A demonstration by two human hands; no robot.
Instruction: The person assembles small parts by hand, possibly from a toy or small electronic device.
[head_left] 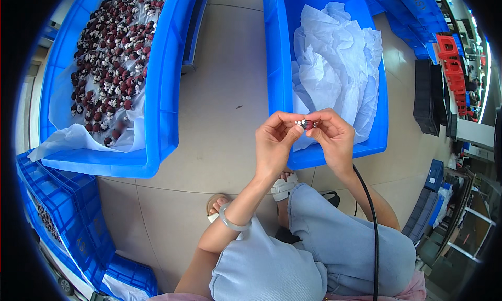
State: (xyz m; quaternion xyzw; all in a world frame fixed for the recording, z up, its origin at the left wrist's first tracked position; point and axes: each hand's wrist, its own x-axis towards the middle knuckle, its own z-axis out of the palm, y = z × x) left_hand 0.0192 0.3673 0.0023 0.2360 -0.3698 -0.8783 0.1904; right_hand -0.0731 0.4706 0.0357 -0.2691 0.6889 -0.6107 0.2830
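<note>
Between my fingertips is a small dark-red and white piece [306, 125] with black bits, too small to make out its kind. My left hand [276, 141] pinches its white end, and my right hand [335, 140] grips the other side. Both hands are raised over the near left edge of a blue plastic bin [280, 66], which holds crumpled white paper [334, 76]. At the left, another blue bin [167, 76] carries many similar dark-red and white pieces [112, 66], spread on white lining paper.
Stacked blue crates [78, 207] stand at the lower left. Red bins [453, 71] and black crates [426, 97] are at the right. A black cable [374, 222] runs past my right forearm. Tiled floor [225, 81] lies between the two large bins.
</note>
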